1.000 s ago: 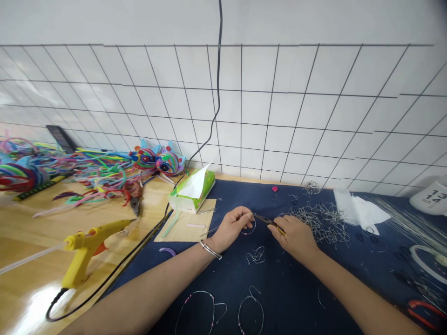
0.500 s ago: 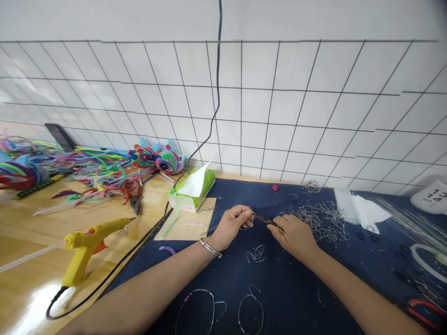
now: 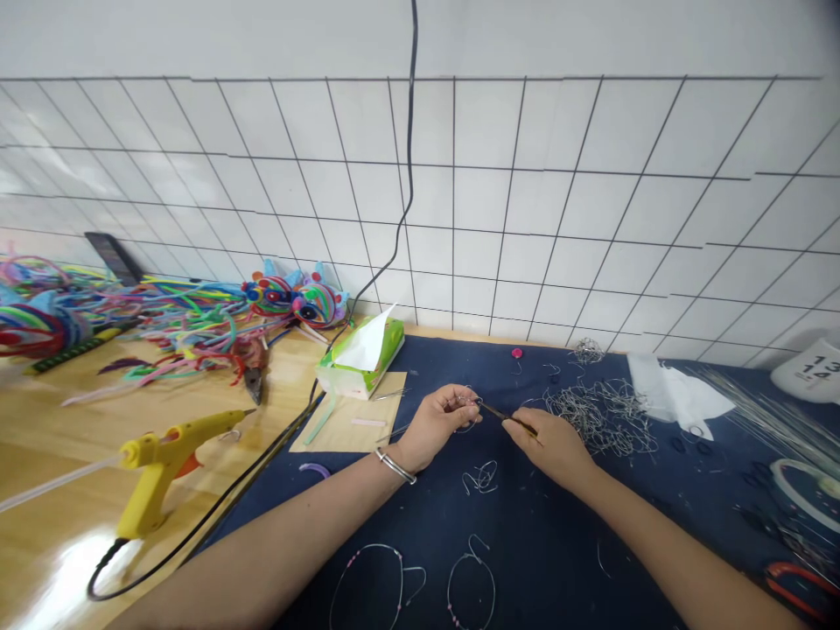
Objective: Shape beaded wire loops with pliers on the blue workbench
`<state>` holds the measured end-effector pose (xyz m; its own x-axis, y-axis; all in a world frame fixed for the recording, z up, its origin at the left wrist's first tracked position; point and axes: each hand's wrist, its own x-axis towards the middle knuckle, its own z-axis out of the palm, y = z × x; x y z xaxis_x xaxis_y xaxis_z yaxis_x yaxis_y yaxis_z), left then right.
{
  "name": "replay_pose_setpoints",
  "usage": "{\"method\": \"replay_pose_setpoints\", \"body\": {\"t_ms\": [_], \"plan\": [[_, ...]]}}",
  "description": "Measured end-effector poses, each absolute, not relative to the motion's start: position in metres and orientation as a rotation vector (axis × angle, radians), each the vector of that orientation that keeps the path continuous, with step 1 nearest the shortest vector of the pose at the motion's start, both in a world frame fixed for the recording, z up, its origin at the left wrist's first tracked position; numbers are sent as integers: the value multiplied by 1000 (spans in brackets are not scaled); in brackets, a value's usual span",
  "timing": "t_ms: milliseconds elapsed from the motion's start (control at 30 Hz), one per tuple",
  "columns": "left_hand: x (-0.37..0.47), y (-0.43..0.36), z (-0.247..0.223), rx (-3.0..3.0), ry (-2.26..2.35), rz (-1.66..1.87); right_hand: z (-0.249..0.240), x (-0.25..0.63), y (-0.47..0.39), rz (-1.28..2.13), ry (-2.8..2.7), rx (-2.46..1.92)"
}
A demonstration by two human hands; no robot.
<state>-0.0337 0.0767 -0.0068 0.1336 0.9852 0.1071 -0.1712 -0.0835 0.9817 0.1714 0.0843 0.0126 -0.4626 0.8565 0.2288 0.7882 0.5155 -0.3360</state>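
My left hand [image 3: 441, 423], with a silver bangle at the wrist, pinches a thin piece of wire [image 3: 467, 429] that loops out around the fingertips. My right hand [image 3: 549, 442] is wrapped round a pair of pliers [image 3: 497, 411] with yellowish handles, and their narrow jaws reach the wire at my left fingertips. Whether the jaws grip it is too small to tell. Below, a small wire tangle [image 3: 482, 478] lies on the dark blue cloth [image 3: 525, 542]. Two wire loops with pink beads, a larger loop [image 3: 402, 577] and a smaller loop [image 3: 493, 586], rest nearer to me.
A heap of wire bits [image 3: 600, 416] lies right of my hands, with straight wires [image 3: 754, 420] and a white container [image 3: 810, 372] beyond. Leftward are a tissue pack [image 3: 360, 359], a yellow glue gun [image 3: 154, 464] with its cord, other pliers [image 3: 253, 383] and colourful pipe cleaners [image 3: 190, 324].
The pliers have turned slightly in my right hand, so their jaws look narrower. My left fingers have shifted a little on the wire. Everything else stays in place.
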Motion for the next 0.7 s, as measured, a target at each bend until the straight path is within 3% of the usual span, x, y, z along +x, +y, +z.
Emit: {"method": "replay_pose_setpoints", "body": {"t_ms": [700], "plan": [[-33,81,-17,1388,1035,1171,8,174,87,-60,-2418,-1385]]}}
